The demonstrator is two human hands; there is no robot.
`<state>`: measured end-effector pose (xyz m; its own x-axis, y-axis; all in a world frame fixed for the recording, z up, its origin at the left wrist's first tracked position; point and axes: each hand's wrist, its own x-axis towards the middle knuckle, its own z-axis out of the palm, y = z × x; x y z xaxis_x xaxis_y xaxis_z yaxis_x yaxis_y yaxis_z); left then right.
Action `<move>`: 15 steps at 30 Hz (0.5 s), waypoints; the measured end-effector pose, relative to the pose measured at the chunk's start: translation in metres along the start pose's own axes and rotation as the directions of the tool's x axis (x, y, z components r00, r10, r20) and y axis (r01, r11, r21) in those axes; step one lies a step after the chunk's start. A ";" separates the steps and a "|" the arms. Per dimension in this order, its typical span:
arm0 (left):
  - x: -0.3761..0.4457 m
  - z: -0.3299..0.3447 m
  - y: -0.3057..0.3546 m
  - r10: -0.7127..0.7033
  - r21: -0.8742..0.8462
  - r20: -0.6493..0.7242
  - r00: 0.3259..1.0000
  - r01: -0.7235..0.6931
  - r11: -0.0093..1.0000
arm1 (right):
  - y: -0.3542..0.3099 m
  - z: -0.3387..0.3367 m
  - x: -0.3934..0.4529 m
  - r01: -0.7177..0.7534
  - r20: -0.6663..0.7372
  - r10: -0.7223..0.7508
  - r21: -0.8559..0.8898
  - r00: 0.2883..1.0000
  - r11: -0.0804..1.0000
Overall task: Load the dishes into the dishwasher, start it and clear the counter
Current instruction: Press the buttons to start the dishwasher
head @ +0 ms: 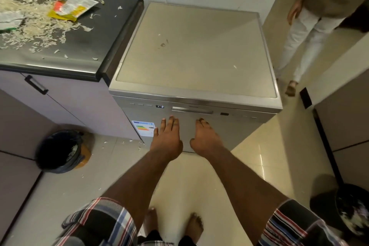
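We stand before the dishwasher (194,78) with its door shut, and both our hands are spread against the door front. The left hand (166,139) lies flat, fingers straight and fanned; it holds nothing. The right hand (205,139) is beside it, fingers extended and close together, also holding nothing. Just above both sets of fingertips sits the recessed door handle (192,110), so we judge the hands are either pressing the door closed or heading up to the handle; we cannot tell which.

Left of the left hand, touching distance from its little finger, an energy label (143,128) is stuck to the door: coloured efficiency bars show, but the print is too small to read. Above the left hand's fingertips a small display (160,106) glows with digits that look like "1 0", which suggests the machine has power. A faint brand mark over the handle is illegible.

Well up and left of the hands, the counter (83,46) is not yet cleared: pale peelings (34,26) are strewn over it, with a crumpled yellow, red and white wrapper (71,7) whose printing we cannot make out. Down and left of the hands a lined bin (61,151) stands on the floor, sensibly near for the scraps. Another person (311,26) stands far up and right.
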<state>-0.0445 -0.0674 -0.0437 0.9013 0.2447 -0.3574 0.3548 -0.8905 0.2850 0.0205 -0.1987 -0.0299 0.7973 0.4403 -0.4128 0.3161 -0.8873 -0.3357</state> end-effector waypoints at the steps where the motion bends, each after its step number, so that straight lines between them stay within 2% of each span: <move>1: 0.000 -0.001 -0.008 -0.006 0.005 0.004 1.000 0.006 1.000 | -0.007 0.002 0.003 0.012 0.008 -0.012 -0.014 1.000 1.000; 9: 0.011 -0.013 -0.065 0.015 0.054 0.046 0.999 -0.018 0.998 | -0.074 0.019 0.027 0.108 0.087 -0.101 -0.077 0.991 0.991; 15: 0.022 -0.021 -0.101 0.064 0.086 0.093 0.994 -0.072 0.994 | -0.113 0.029 0.047 0.085 0.127 -0.075 -0.075 0.989 0.994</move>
<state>-0.0554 0.0362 -0.0613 0.8953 0.1503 -0.4193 0.2660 -0.9355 0.2327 0.0075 -0.0737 -0.0365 0.6998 0.5196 -0.4902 0.4204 -0.8544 -0.3054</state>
